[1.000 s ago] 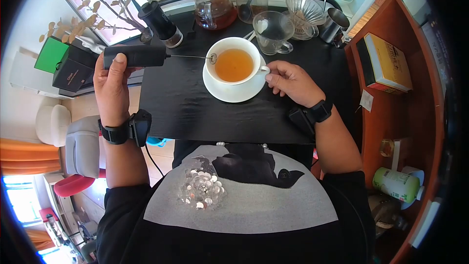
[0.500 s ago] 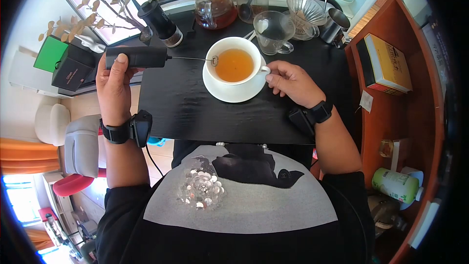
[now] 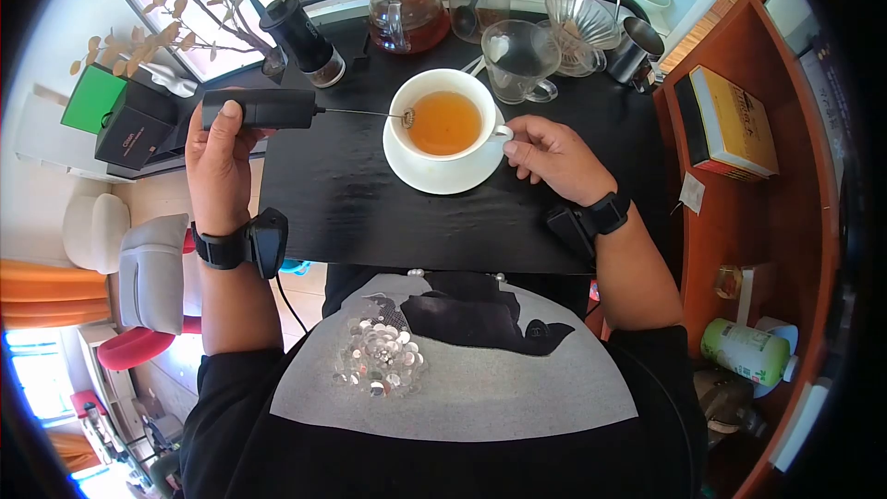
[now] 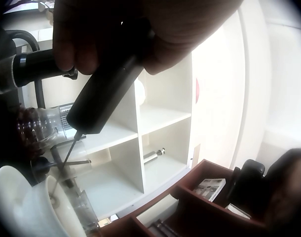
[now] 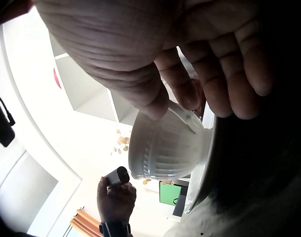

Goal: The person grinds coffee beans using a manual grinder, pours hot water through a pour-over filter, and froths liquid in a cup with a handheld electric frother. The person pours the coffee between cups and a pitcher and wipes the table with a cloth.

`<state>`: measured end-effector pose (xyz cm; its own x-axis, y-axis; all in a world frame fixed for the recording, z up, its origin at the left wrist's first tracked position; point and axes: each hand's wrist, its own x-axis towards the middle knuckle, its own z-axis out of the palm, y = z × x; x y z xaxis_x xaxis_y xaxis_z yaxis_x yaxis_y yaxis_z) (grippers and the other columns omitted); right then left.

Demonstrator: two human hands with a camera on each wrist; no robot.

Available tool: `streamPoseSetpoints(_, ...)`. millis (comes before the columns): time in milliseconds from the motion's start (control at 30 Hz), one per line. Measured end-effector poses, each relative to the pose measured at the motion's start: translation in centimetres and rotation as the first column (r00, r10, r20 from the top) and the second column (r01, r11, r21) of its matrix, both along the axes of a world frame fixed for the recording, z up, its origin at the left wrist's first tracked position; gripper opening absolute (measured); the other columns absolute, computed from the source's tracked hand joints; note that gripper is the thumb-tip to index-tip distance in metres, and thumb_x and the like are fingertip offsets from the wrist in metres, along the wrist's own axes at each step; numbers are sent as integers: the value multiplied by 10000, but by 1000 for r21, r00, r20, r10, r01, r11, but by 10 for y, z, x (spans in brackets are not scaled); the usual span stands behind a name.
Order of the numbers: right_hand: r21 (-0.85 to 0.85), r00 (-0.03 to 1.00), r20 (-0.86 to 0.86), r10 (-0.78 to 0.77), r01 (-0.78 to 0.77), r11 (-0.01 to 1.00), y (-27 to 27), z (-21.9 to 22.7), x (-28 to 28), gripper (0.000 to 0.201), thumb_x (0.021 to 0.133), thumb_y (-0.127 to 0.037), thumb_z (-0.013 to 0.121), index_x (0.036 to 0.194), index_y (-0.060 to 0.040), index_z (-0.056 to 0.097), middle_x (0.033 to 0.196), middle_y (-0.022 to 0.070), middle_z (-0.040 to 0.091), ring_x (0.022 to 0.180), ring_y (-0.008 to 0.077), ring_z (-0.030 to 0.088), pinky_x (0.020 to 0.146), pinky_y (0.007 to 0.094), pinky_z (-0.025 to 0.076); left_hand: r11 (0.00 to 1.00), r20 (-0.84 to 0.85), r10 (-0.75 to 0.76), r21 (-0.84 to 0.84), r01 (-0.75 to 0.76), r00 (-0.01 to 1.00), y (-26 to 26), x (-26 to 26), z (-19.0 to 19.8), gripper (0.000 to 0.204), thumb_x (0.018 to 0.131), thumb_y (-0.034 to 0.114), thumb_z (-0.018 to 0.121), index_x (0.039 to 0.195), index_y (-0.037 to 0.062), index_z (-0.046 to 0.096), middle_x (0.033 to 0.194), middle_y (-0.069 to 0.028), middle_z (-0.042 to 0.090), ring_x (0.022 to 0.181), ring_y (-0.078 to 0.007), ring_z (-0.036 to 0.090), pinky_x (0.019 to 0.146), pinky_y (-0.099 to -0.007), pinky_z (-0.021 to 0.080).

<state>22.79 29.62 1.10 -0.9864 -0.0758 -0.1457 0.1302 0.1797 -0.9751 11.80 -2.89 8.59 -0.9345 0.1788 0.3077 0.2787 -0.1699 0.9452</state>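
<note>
A black handheld milk frother (image 3: 273,109) lies level in my left hand (image 3: 219,162), thumb along its top and fingers wrapped underneath. Its thin wire shaft reaches over the near-left rim of a white teacup (image 3: 397,137), and the coiled whisk head (image 3: 408,117) is just inside that rim, at the edge of the amber liquid (image 3: 448,125). The cup stands upright on a white saucer (image 3: 430,182). Thumb and forefinger of my right hand (image 3: 559,164) pinch the cup's handle (image 5: 185,117); its other fingers hang beside the saucer in the right wrist view.
Behind the cup stand a glass mug (image 3: 520,60), a glass server of dark liquid (image 3: 407,23), a tall glass pitcher (image 3: 479,9), a ribbed glass dripper (image 3: 582,18) and a metal jug (image 3: 633,51). A black grinder (image 3: 300,37) is at back left. Brown shelving (image 3: 716,194) borders the right.
My left hand has shifted slightly to the right with the frother, bringing the whisk head a little further inside the cup. My right hand keeps its place at the handle.
</note>
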Motion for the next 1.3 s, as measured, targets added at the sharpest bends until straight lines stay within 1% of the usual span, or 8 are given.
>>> streamPoseSetpoints(333, -9, 1000, -5, 3, -3, 1000, 0, 0, 1, 280, 853, -207, 546, 1064, -24, 535, 758, 5, 551, 631, 62, 514, 542, 191, 424, 999, 2, -16, 36, 16, 1000, 1, -1, 0, 230, 842, 182, 564, 1003, 20, 538, 900, -78, 609, 795, -157, 599, 702, -297, 493)
streamPoseSetpoints(700, 8, 1000, -1, 5, -5, 1000, 0, 1, 1, 279, 855, -219, 542, 1062, -32, 536, 757, 3, 547, 636, 62, 513, 547, 192, 427, 997, -14, -73, -21, 73, 997, 9, 6, 8, 251, 833, 195, 574, 999, 9, 544, 905, -85, 604, 791, -160, 591, 711, -298, 482)
streamPoseSetpoints(933, 17, 1000, 7, 10, -10, 1000, 1, 0, 0, 269, 856, -210, 539, 1060, -35, 537, 757, 3, 547, 637, 61, 512, 550, 192, 426, 999, -12, -27, -30, 26, 1000, -1, 5, 7, 247, 838, 192, 561, 1007, 12, 538, 913, -84, 601, 794, -162, 590, 715, -302, 481)
streamPoseSetpoints(1033, 6, 1000, 5, 3, -3, 1000, 0, -1, 0, 267, 856, -207, 540, 1059, -33, 538, 758, 3, 547, 635, 61, 513, 547, 192, 426, 999, 23, -35, 25, 34, 999, -8, 2, -1, 250, 838, 185, 561, 1015, 12, 532, 908, -83, 599, 793, -163, 590, 715, -304, 482)
streamPoseSetpoints(1133, 24, 1000, 8, -9, 9, 1000, 0, 0, 0, 263, 855, -202, 541, 1054, -30, 539, 758, 4, 548, 635, 60, 513, 545, 191, 426, 1000, 42, -19, 16, 19, 999, -12, 5, -4, 251, 835, 179, 564, 1018, 11, 526, 897, -80, 595, 794, -165, 589, 711, -300, 483)
streamPoseSetpoints(1200, 28, 1000, 7, -4, 4, 1000, 0, -1, 0, 261, 855, -200, 540, 1052, -29, 539, 757, 3, 548, 635, 60, 514, 545, 191, 426, 995, 41, -57, -78, 60, 998, -19, 5, -6, 272, 848, 202, 545, 1037, 12, 504, 887, -95, 596, 764, -175, 590, 727, -313, 481)
streamPoseSetpoints(1233, 29, 1000, 6, -1, 1, 1000, 0, -1, 0, 259, 855, -197, 540, 1051, -29, 538, 757, 3, 548, 634, 60, 515, 545, 190, 427, 996, 39, -54, -75, 57, 998, -21, 5, -6, 272, 848, 202, 545, 1037, 12, 504, 887, -95, 596, 764, -175, 590, 727, -313, 481)
streamPoseSetpoints(1300, 22, 1000, 7, -4, 4, 1000, 0, -3, 0, 254, 855, -195, 540, 1047, -29, 538, 757, 3, 548, 634, 59, 516, 544, 190, 428, 991, 77, -67, -107, 75, 995, -25, 6, -7, 236, 819, 147, 585, 1009, 21, 522, 875, -65, 581, 778, -147, 576, 708, -281, 485)
